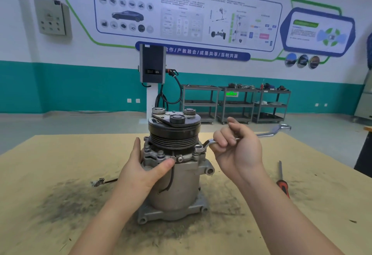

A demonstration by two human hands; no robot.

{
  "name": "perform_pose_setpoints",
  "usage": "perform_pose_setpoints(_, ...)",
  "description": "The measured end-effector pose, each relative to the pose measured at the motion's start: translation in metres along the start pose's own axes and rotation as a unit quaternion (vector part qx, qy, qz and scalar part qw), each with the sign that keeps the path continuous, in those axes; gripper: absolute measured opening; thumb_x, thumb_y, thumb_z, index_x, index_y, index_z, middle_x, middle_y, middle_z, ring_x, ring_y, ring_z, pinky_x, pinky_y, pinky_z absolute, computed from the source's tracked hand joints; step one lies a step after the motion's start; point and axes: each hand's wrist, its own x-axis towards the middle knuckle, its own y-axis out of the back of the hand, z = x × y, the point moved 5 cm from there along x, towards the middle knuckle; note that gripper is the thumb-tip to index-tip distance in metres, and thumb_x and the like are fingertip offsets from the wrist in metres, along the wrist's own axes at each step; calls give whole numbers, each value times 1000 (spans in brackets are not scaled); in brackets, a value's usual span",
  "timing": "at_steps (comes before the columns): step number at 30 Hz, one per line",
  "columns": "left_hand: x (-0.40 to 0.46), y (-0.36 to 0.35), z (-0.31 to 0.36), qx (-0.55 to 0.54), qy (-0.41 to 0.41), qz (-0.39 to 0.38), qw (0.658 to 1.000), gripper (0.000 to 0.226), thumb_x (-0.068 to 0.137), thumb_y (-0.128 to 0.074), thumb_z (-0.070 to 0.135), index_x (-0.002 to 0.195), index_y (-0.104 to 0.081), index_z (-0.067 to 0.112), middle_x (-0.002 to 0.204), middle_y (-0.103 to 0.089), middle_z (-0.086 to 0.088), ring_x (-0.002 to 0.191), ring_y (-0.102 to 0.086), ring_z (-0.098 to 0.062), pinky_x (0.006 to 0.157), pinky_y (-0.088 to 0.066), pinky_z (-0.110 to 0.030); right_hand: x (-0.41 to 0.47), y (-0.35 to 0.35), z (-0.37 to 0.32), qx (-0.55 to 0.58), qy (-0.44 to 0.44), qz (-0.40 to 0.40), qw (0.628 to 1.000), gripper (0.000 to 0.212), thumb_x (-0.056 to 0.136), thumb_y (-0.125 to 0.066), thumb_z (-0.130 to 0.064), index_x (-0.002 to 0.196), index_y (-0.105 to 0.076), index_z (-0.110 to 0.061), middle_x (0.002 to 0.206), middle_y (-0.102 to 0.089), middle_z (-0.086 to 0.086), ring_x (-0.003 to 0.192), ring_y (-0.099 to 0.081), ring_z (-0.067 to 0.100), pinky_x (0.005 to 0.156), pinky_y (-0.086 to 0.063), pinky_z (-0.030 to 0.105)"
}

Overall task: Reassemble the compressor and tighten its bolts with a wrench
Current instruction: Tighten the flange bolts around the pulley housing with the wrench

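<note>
I see the compressor (174, 166) upright mid-surface (60, 174), which is tan board smudged with dark grime. My left hand (141, 171) clasps its body; my right hand (237, 148) grips the wrench (249, 135), its ring on a bolt at 3 o'clock. A screwdriver (282, 182) lies further right. Teal-banded wall (80, 87), carts (235, 103) behind

The middle of the wrench (244, 135) shaft is covered by the right hand (237, 150). The bolt under its ring end cannot be made out. The compressor (175, 178) body's left flank is hidden by the left hand (147, 166). The wall poster (181, 9) text is too blurred to be read.
</note>
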Motion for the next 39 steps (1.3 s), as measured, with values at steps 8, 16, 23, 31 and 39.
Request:
perform_pose_setpoints(8,-1,-2,2,-16,-27,20,999,124,49,-73,63,156,-15,35,135,-40,25,124,-40,1,98,-32,-18,7,-2,4,-13,-74,-37,996,18,93,-31,-3,91,-48,-10,43,-29,-3,36,-33,11,34,-30,19)
perform_pose_setpoints(16,-2,-1,-1,-55,-5,36,998,122,45,-75,65,151,-17,49,110,-44,36,96,-48,19,87,-38,-16,-24,8,0,-79,126,-15,989,31,95,-26,4,79,-50,-4,43,-36,4,45,-48,20,45,-42,25)
perform_pose_setpoints(23,-2,-4,0,-85,-14,35,996,121,44,-77,62,150,-21,47,113,-46,36,107,-52,11,80,-40,-12,-60,-13,5,-246,280,41,927,27,96,-29,8,82,-49,-5,44,-43,3,50,-57,19,56,-51,24)
perform_pose_setpoints(31,-4,-7,2,-142,-32,34,989,123,47,-85,47,149,-17,52,145,-47,10,125,-54,-9,108,-42,-41,-81,-34,33,-346,380,58,856,21,90,-38,-16,82,-55,-25,56,-55,-6,59,-60,11,60,-46,19)
perform_pose_setpoints(39,-3,-5,-3,-123,-28,31,992,121,47,-80,56,147,-13,56,120,-48,34,98,-54,25,74,-44,-5,-35,-25,-16,-203,244,4,948,31,96,-31,8,104,-44,-19,47,-47,-1,41,-53,20,39,-42,27)
